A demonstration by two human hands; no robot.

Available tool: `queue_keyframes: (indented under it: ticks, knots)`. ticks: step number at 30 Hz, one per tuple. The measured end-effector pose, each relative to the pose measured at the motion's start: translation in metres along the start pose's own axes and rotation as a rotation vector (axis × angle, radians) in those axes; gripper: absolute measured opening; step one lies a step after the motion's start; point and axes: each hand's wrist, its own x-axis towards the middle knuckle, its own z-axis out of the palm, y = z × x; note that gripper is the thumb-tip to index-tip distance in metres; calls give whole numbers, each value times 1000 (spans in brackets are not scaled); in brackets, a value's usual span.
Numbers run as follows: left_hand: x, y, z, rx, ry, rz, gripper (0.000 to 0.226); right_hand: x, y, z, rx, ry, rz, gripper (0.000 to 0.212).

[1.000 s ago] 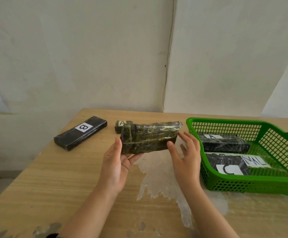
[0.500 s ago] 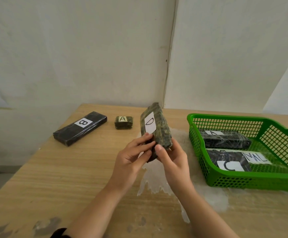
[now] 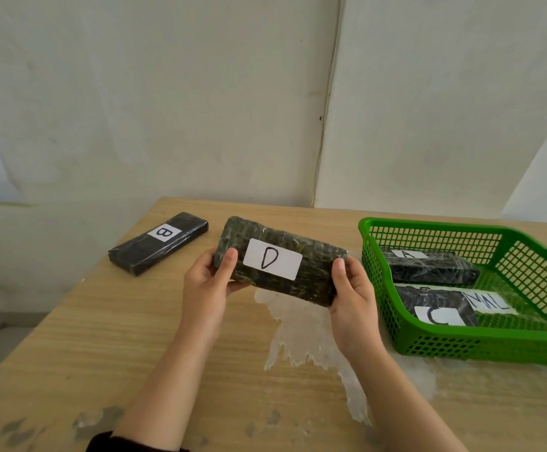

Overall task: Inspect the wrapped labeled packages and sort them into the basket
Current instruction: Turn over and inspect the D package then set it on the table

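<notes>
Far left on the wood table (image 3: 109, 321), pack B (image 3: 158, 243) lies flat, black and glossy; your left hand (image 3: 205, 288) and right hand (image 3: 352, 296) each close around an end of pack D (image 3: 278, 265), held above the table. Its long axis runs left-right, label up, film crinkled over dark green. Basket (image 3: 461, 349), green plastic mesh, sits just right of your right hand, the nearer one.

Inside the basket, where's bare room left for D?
The green basket holds package A at the back and package C front-left. Bare floor shows along its right side, beside the partly covered paper sign. Its left half is crowded.
</notes>
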Motion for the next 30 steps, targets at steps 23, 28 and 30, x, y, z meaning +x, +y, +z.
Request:
queue_keyframes:
  ticks: [23,28,30]
  knots:
    - [74,-16,19,102,20,-137,46,63,-3,17,-922,-48,13,75]
    - [96,-52,16,597,-133,-106,64,92,33,10,-933,15,24,51]
    - [102,-63,15,701,-155,-66,60,100,45,5,-964,33,33,52]
